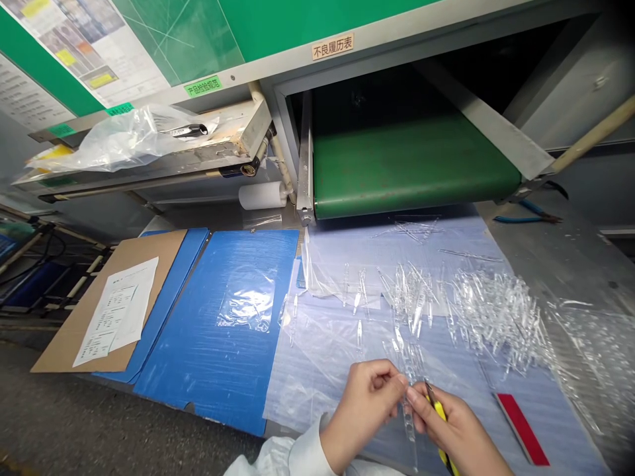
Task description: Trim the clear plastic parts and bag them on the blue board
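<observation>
So the left hand (364, 403) is pinching the top of a small clear plastic moulded strip (407, 413), fingertips closed on it, holding it up just above the clear plastic sheet (317, 344) at the near edge of the bench. The right hand (459, 433) is closed around a yellow-handled cutting tool (439, 413), its tip right against the same strip, and its fingertips touch the strip too. Honestly, I'd keep the strip pinched close to where the tip works so it doesn't flex, and go slow since clear parts are hard to see against the sheet. A big heap of clear plastic parts (491, 314) sits further right, a red flat bar (522, 426) lies near the right hand, and the green conveyor belt (407, 165) runs behind.
</observation>
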The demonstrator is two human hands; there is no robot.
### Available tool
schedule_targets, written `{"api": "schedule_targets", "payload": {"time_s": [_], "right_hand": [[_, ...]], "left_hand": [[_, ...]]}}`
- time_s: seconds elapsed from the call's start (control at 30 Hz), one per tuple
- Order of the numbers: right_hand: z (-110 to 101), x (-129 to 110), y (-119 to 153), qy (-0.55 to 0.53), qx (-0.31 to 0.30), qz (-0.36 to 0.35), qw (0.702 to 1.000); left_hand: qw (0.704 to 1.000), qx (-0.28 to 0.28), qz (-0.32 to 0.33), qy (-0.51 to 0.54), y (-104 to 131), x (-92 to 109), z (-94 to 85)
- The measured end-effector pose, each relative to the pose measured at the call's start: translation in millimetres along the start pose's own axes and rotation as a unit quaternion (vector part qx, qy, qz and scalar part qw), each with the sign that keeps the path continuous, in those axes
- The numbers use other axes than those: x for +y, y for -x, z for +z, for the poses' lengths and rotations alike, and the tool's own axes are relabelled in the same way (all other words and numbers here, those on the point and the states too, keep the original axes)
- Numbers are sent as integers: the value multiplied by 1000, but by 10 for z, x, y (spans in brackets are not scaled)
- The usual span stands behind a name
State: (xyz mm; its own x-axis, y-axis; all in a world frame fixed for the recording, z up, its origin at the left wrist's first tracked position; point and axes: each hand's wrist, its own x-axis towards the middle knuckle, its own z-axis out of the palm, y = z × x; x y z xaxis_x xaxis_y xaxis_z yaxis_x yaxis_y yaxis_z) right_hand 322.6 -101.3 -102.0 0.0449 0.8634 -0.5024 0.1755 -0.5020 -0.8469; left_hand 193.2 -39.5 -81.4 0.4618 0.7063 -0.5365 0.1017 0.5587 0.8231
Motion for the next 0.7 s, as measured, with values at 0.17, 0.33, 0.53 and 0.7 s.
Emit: {"api": "schedule_targets", "payload": {"time_s": [0.17, 0.33, 0.53, 0.7], "right_hand": [[-22, 113, -22, 56, 10, -29, 998], [-436, 329, -188, 202, 134, 2, 970], [-386, 400, -375, 285, 148, 0, 947], [-152, 376, -446, 307, 114, -13, 945]], "left_hand": [[998, 17, -3, -64, -25, -61, -80], [967, 143, 50, -206, -149, -133, -363], [927, 172, 66, -328, -213, -302, -409], [924, 141, 43, -354, -223, -390, -310]]}}
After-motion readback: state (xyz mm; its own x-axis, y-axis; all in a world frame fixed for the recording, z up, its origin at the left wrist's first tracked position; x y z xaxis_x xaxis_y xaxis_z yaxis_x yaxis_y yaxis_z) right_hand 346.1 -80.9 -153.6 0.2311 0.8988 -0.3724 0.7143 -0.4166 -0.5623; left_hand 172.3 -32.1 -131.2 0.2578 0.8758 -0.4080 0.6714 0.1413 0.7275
